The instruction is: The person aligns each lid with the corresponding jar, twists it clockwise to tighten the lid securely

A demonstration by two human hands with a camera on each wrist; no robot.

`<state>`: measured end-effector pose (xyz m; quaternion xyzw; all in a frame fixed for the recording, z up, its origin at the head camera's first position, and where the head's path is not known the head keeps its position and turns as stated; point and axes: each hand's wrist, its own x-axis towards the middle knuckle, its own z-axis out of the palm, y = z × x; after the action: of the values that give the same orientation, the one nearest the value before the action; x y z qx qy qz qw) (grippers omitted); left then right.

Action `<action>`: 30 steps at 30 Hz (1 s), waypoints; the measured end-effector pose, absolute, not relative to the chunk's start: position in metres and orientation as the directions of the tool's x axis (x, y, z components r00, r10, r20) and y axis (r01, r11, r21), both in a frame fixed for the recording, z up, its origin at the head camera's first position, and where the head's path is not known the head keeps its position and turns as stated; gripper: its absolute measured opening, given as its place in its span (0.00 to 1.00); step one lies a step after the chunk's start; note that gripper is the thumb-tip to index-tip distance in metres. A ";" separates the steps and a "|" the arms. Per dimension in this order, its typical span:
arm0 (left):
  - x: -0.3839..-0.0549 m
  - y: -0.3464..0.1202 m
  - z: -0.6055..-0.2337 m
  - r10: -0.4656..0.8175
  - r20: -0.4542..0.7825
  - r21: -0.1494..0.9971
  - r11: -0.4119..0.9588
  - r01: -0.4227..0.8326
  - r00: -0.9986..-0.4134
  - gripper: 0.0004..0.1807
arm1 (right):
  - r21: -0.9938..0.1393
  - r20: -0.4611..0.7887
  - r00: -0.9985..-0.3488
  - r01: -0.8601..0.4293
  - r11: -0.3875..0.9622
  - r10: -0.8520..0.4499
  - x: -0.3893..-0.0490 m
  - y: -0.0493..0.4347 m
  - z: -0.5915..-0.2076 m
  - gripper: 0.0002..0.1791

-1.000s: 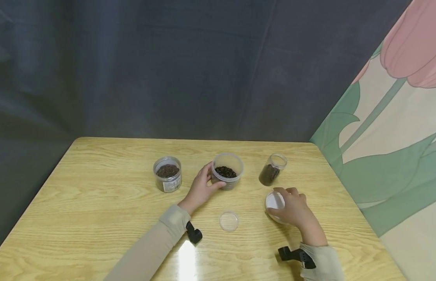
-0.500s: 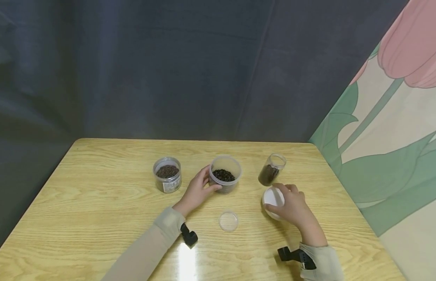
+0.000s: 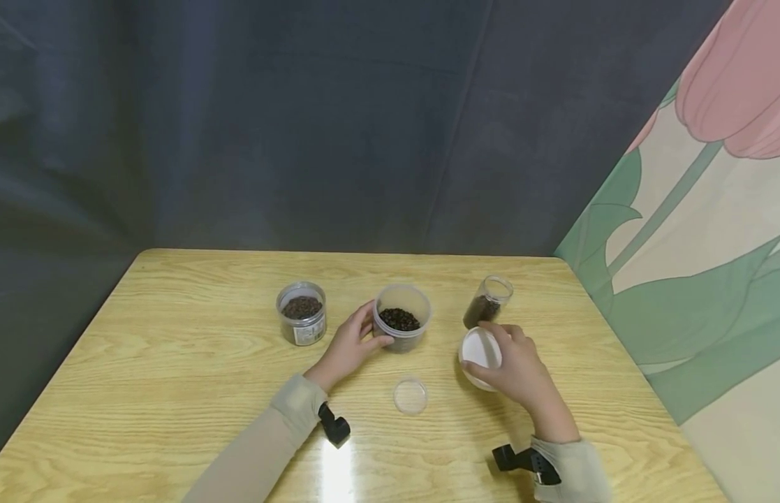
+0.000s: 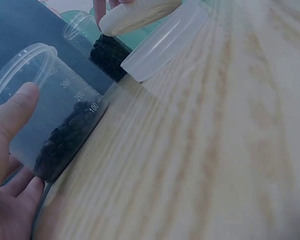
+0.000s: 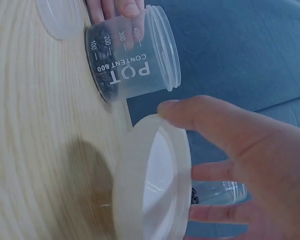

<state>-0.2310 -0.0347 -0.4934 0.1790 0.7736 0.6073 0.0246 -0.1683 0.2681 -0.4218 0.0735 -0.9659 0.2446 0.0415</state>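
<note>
A clear plastic measuring pot (image 3: 402, 339) stands upright on the table, with dark beans (image 3: 399, 319) in its bottom. My left hand (image 3: 346, 349) grips it from the left, thumb in front and fingers behind. The right wrist view shows printed marks on the pot's wall. My right hand (image 3: 518, 367) holds a round white lid (image 3: 480, 349) by its edge, tilted; in the right wrist view the lid (image 5: 162, 185) is above the table with a shadow beside it. Behind that hand a slim clear jar (image 3: 487, 300) of dark bits stands, partly covered by the fingers.
A flat translucent lid (image 3: 410, 396) lies on the wooden table (image 3: 176, 391) between the forearms. To the left of the pot stands a wide clear jar (image 3: 302, 313) with a label and brown contents. A dark curtain (image 3: 302, 140) hangs behind the table's far edge.
My right hand has moved a little to the left and away from me with the white lid. My left hand has drawn the pot slightly nearer and to the left.
</note>
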 end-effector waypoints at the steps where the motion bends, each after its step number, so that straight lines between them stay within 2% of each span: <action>1: -0.231 -0.035 -0.493 0.310 0.177 0.949 0.196 0.246 -0.934 0.45 | -0.466 0.122 -0.985 -0.165 0.869 -0.121 -0.168 0.268 -0.422 0.42; 8: -0.227 -0.038 -0.494 0.332 0.178 0.953 0.178 0.247 -0.926 0.45 | -0.481 0.168 -0.981 -0.167 0.861 -0.096 -0.166 0.266 -0.420 0.42; 16: -0.222 -0.042 -0.493 0.348 0.181 0.953 0.169 0.252 -0.920 0.45 | -0.522 0.290 -0.953 -0.238 0.819 -0.092 -0.169 0.260 -0.424 0.42; 20: -0.222 -0.044 -0.493 0.351 0.180 0.950 0.179 0.255 -0.919 0.45 | -0.551 0.309 -0.947 -0.250 0.796 -0.084 -0.169 0.257 -0.425 0.41; 24: -0.215 -0.044 -0.481 0.357 0.187 0.947 0.182 0.264 -0.915 0.44 | -0.591 0.339 -0.936 -0.287 0.754 -0.090 -0.169 0.254 -0.425 0.42; 30: -0.218 -0.048 -0.488 0.358 0.205 0.931 0.216 0.295 -0.911 0.44 | -0.663 0.372 -0.923 -0.340 0.667 -0.101 -0.172 0.249 -0.431 0.42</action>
<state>-0.2176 -0.0482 -0.4877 0.2094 0.7792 0.5901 0.0268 -0.1715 0.2485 -0.4308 0.1224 -0.8999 0.3892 0.1538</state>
